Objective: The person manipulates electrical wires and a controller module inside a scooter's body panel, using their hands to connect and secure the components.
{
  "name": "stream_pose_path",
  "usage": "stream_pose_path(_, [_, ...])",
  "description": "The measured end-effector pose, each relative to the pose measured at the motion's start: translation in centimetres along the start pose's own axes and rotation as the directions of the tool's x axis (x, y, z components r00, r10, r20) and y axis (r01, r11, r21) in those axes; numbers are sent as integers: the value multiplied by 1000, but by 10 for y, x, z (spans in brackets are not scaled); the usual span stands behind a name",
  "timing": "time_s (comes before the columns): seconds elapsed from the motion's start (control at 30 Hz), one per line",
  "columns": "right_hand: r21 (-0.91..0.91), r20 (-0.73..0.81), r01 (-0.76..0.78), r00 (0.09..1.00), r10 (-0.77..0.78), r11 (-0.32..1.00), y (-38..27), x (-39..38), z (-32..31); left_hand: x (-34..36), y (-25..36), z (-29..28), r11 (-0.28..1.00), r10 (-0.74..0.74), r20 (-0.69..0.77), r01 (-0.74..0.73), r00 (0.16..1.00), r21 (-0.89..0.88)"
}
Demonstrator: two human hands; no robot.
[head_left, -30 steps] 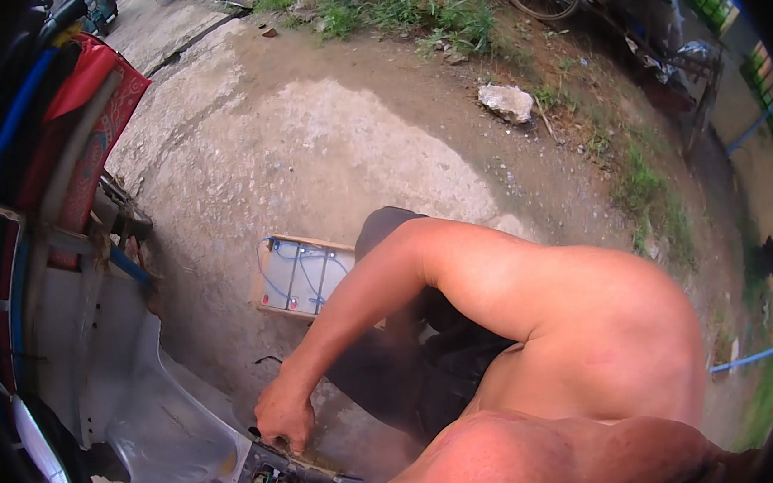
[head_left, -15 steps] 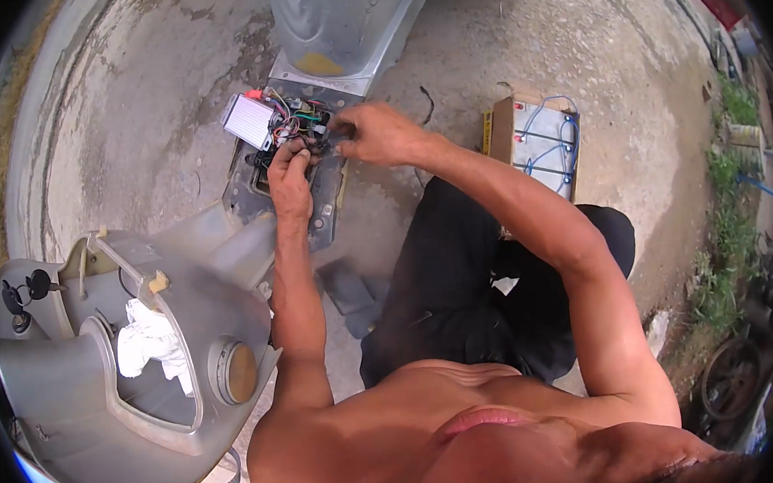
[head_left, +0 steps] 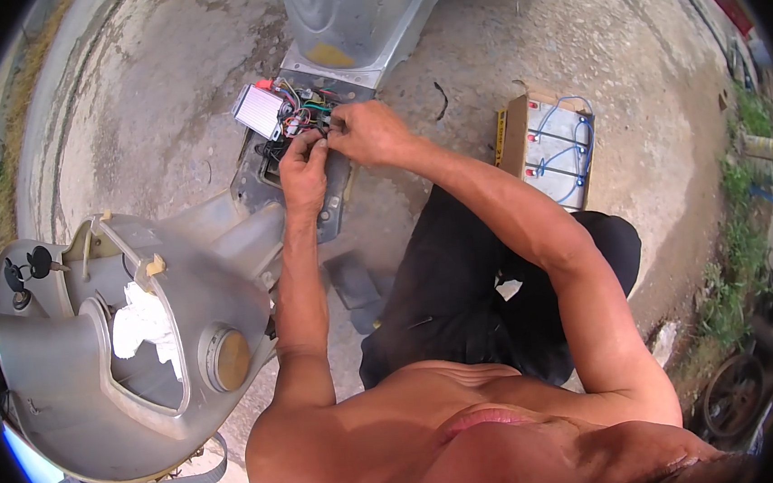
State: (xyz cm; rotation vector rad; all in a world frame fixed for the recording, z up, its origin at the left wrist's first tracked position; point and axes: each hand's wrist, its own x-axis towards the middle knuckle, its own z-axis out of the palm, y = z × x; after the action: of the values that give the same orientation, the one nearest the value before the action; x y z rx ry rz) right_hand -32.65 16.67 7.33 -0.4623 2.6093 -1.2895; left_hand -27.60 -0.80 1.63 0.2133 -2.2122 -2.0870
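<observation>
My left hand [head_left: 305, 171] is closed in a pinch at the near edge of a bundle of coloured wires [head_left: 308, 108]. Close against it from the right, my right hand [head_left: 367, 132] is pinched too, the fingertips of both almost meeting. Dark wire shows at the fingertips; its end and any connector on it are too small to make out. Left of the wires lies a silver finned controller box [head_left: 259, 112]. Both sit over an opening in the scooter's dark footboard [head_left: 327, 217], below the grey body panel [head_left: 341, 13].
A carton [head_left: 513, 136] of batteries [head_left: 560, 143] joined by blue leads stands at right on the concrete. The grey scooter front cover [head_left: 62, 385], with keys [head_left: 39, 262] and a white cloth [head_left: 143, 324], is at lower left. A dark flat piece [head_left: 351, 281] lies beside my leg.
My right hand has come in to the left hand, its fingers closing together at the wires. The whole view has shifted slightly.
</observation>
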Motion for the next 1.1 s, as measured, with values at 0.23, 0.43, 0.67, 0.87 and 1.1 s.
stream_pose_path(0.23, [753, 343, -358, 929, 135, 553, 3, -4, 1, -1, 0, 0, 972, 117, 35, -121, 993, 199])
stream_pose_path(0.43, [831, 389, -343, 921, -18, 439, 13, -11, 2, -6, 13, 2, 978, 78, 7, -78, 997, 192])
stream_pose_path(0.67, [370, 12, 13, 1000, -18, 929, 6, -14, -7, -8, 25, 14, 997, 48, 17, -49, 999, 55])
stream_pose_path(0.87, [83, 11, 161, 987, -162, 983, -9, -29, -12, -4, -4, -1, 999, 43, 32, -43, 999, -7])
stream_pose_path(1.1, [-6, 1, 214, 977, -214, 977, -16, -23, -18, 1, 2, -9, 996, 30, -134, -19, 991, 86])
